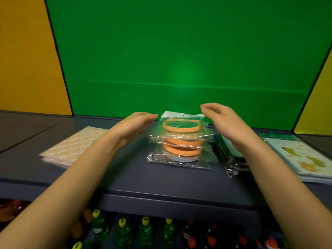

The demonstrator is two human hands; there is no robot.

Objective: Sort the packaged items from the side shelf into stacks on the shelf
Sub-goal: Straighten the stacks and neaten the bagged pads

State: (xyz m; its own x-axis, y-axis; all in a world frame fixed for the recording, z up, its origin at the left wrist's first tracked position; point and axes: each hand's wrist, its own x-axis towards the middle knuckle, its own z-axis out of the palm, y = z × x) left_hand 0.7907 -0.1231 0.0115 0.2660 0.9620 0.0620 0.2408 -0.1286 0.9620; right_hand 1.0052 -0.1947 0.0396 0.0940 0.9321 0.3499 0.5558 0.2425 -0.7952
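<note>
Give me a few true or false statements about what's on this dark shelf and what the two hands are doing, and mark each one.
1. The clear plastic packets holding orange rings are piled in one stack at the middle of the dark blue-grey shelf. True.
2. The left hand grips a green bottle. False: it is open and empty, beside the stack.
3. The right hand is open, on the other side of the stack. True.
4. The white quilted packets lie right of the stack. False: they lie left of it.
5. Green bottles with yellow caps stand on a lower level, under the shelf. True.
</note>
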